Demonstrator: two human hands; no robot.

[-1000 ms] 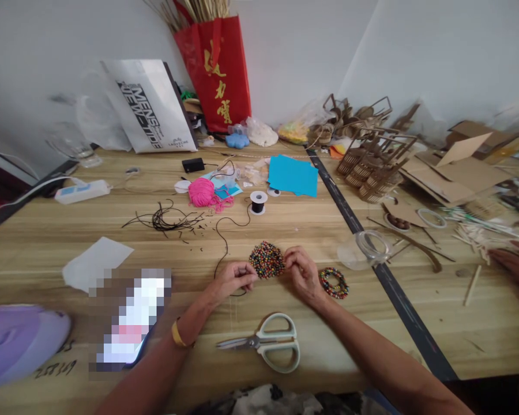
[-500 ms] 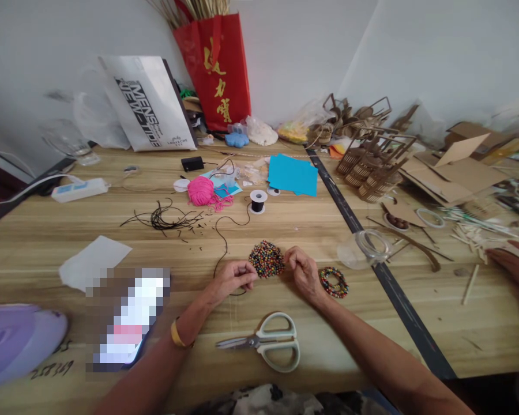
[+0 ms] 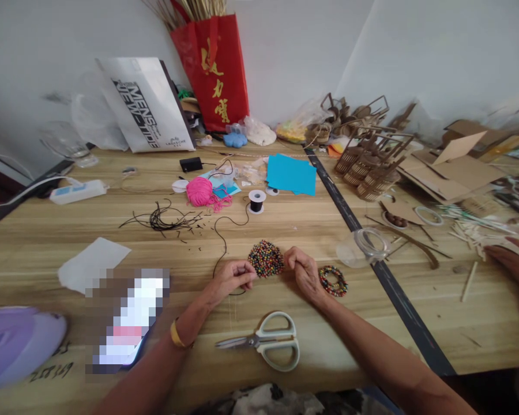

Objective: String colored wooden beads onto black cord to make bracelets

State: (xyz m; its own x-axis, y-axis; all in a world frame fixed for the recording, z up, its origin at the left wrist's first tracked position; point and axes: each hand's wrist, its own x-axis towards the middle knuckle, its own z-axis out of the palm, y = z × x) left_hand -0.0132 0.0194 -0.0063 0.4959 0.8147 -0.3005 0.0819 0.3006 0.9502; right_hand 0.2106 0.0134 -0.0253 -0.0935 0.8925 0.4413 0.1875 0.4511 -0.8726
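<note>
My left hand (image 3: 232, 278) is closed in a pinch just left of a pile of small multicoloured beads (image 3: 265, 259). A black cord (image 3: 217, 230) runs from a white spool (image 3: 256, 202) behind this hand and curls up below its pinched fingers, which appear to grip it. On the pile's right side, my right hand (image 3: 303, 271) is closed, thumb against curled fingers; anything in them is hidden. Beside my right wrist lies a coiled string of multicoloured beads (image 3: 333, 280). White-handled scissors (image 3: 263, 341) rest nearer to me, blades pointing left.
A phone (image 3: 130, 323) lies to the left, with a white paper (image 3: 96, 262) behind it. Cut black cords (image 3: 164, 219) and pink yarn (image 3: 200, 191) are farther back. Clear round containers (image 3: 365, 246) stand to the right. Another person's hand (image 3: 508, 256) rests at the far right.
Both hands keep almost the same pose beside the bead pile. The view shifts very slightly. The other person's hand at the far right has moved a little.
</note>
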